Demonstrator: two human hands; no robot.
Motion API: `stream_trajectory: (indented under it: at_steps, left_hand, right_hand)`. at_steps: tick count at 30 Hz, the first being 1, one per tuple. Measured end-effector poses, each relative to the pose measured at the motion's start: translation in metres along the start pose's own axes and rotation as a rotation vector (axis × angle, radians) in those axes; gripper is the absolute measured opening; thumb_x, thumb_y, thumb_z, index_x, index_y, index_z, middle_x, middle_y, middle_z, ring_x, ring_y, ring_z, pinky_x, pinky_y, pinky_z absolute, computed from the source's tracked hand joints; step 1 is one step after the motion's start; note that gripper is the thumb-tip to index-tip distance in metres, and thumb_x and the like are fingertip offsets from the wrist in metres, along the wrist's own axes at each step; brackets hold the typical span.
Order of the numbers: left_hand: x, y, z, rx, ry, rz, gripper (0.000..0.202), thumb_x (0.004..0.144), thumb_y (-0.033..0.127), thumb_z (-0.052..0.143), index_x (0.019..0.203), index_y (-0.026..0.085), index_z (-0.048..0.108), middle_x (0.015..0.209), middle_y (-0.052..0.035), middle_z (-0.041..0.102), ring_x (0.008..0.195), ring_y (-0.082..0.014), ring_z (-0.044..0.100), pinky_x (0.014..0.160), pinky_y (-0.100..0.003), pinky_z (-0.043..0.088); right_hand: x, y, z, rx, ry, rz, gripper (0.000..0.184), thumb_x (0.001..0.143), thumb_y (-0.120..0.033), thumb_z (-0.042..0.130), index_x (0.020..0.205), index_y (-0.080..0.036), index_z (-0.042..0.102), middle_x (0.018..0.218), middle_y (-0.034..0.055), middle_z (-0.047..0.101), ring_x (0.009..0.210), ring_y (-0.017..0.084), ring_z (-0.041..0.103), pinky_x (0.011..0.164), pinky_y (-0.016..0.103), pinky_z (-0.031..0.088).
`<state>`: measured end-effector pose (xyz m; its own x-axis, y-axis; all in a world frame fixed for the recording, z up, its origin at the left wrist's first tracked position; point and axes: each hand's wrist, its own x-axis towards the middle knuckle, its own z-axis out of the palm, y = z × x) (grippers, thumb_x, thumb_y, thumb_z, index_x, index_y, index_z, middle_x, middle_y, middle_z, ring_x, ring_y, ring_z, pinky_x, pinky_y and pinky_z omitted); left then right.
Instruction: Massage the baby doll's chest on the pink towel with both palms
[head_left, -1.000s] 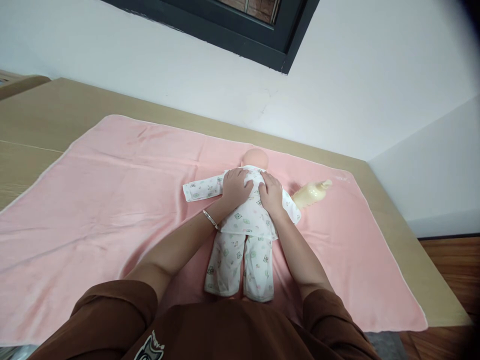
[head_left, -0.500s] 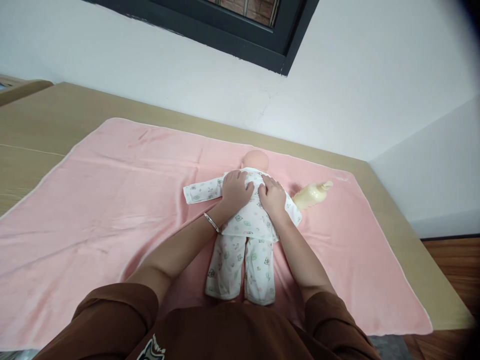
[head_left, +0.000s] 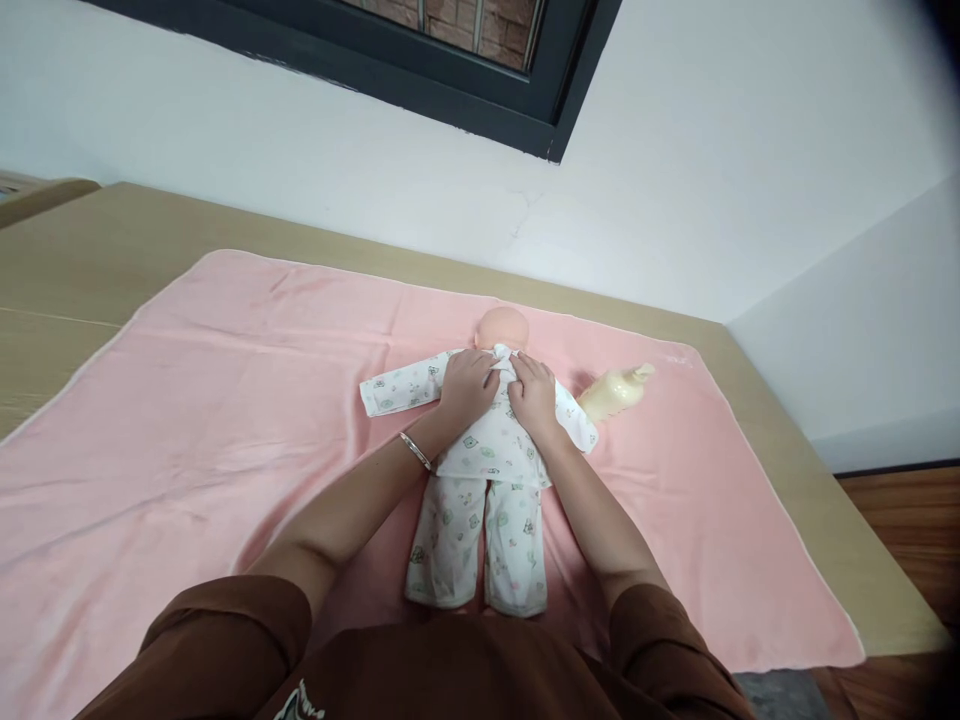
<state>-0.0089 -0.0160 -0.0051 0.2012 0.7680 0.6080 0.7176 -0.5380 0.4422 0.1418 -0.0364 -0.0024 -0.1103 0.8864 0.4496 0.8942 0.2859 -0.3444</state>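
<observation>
Pink everywhere: a big soft pink blanket with a pale trim point(head_left: 187, 420) covers most of our pale wood tabletop point(head_left: 75, 250), leaving a bare strip along the far and right edges. On it we've got a bald, peach-coloured baby doll point(head_left: 502, 327), head just short of the blanket's far edge and legs toward the near edge. It's wearing a white long-sleeved shirt with small animal prints point(head_left: 491, 440) plus matching white printed trousers point(head_left: 517, 550).

Our left hand point(head_left: 466, 388) and right hand point(head_left: 534, 398) both rest on the upper part of the shirt, close together, fingers bent in narrow toward the collar. White cloth bunches up between the fingertips; we can't tell whether either hand is really gripping it. There's a shiny silver bangle point(head_left: 415, 452) on our left wrist.

Over toward the blanket's far right corner, a cream-coloured baby bottle point(head_left: 615, 393) lies on its side, bottom end right by the doll's sleeve, teat angled toward the tabletop's right edge.
</observation>
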Motion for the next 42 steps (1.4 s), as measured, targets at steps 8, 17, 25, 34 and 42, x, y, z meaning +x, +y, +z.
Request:
stream_trajectory:
  at_steps: [8, 17, 25, 34, 42]
  left_hand:
    - [0.000, 0.001, 0.000, 0.031, 0.025, -0.092, 0.023, 0.084, 0.025, 0.055, 0.104, 0.017, 0.064, 0.107, -0.0111, 0.069, 0.106, -0.0268, 0.061, 0.097, -0.042, 0.045]
    - [0.001, -0.005, 0.004, -0.058, 0.015, -0.031, 0.013, 0.082, 0.020, 0.056, 0.092, 0.021, 0.064, 0.096, -0.0069, 0.070, 0.101, -0.0239, 0.062, 0.094, -0.040, 0.046]
    - [-0.002, -0.004, 0.006, 0.009, 0.108, -0.105, 0.023, 0.081, 0.028, 0.061, 0.102, 0.019, 0.064, 0.110, -0.0105, 0.069, 0.107, -0.0275, 0.061, 0.098, -0.043, 0.046]
    - [-0.002, -0.006, 0.004, -0.057, 0.109, -0.070, 0.008, 0.083, 0.027, 0.057, 0.084, 0.021, 0.062, 0.090, -0.0082, 0.068, 0.094, -0.0242, 0.062, 0.089, -0.040, 0.048]
    - [0.000, -0.003, 0.003, -0.010, 0.009, -0.124, 0.030, 0.083, 0.028, 0.055, 0.111, 0.019, 0.062, 0.118, -0.0112, 0.066, 0.114, -0.0277, 0.058, 0.103, -0.044, 0.041]
  right_hand:
    - [-0.003, -0.004, -0.002, 0.025, 0.058, 0.084, 0.048, 0.084, -0.015, 0.040, 0.126, -0.016, 0.063, 0.133, 0.0117, 0.062, 0.127, 0.026, 0.053, 0.110, 0.045, 0.036]
    - [-0.002, -0.001, 0.001, 0.049, 0.068, 0.041, 0.046, 0.080, -0.013, 0.043, 0.117, -0.020, 0.070, 0.128, 0.0082, 0.065, 0.124, 0.023, 0.056, 0.109, 0.043, 0.038]
    - [-0.002, -0.003, -0.006, -0.016, -0.019, 0.113, 0.047, 0.094, -0.025, 0.037, 0.138, -0.020, 0.053, 0.144, 0.0103, 0.052, 0.134, 0.029, 0.046, 0.112, 0.050, 0.034]
    - [-0.009, -0.008, -0.002, 0.025, 0.180, 0.114, 0.035, 0.096, -0.033, 0.045, 0.113, -0.019, 0.072, 0.120, 0.0093, 0.070, 0.120, 0.025, 0.059, 0.108, 0.042, 0.039]
    - [0.000, -0.002, -0.007, -0.017, -0.052, 0.119, 0.046, 0.095, -0.031, 0.043, 0.139, -0.021, 0.052, 0.145, 0.0097, 0.051, 0.136, 0.029, 0.044, 0.113, 0.051, 0.031]
